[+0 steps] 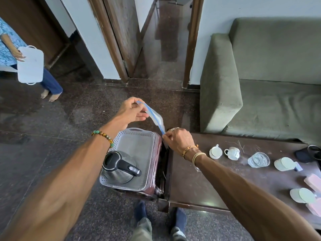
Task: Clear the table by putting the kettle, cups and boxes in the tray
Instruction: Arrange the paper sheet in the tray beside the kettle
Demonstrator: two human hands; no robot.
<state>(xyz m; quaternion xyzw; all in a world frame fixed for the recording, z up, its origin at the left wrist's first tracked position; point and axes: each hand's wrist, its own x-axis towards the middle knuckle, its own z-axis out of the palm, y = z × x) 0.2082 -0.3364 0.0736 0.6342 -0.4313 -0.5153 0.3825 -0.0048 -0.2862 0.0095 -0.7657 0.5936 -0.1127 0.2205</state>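
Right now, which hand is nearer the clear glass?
Right. The right hand is left of the clear glass; the left hand is farther left, by the tray.

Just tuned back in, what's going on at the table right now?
The person is holding a clear plastic bag with a blue edge stretched between both hands: the left hand pinches its upper end and the right hand its lower end, above the tray. The kettle already sits in the tray, which rests on a stool beside the table. The white cups and pink boxes are on the table, not yet moved.
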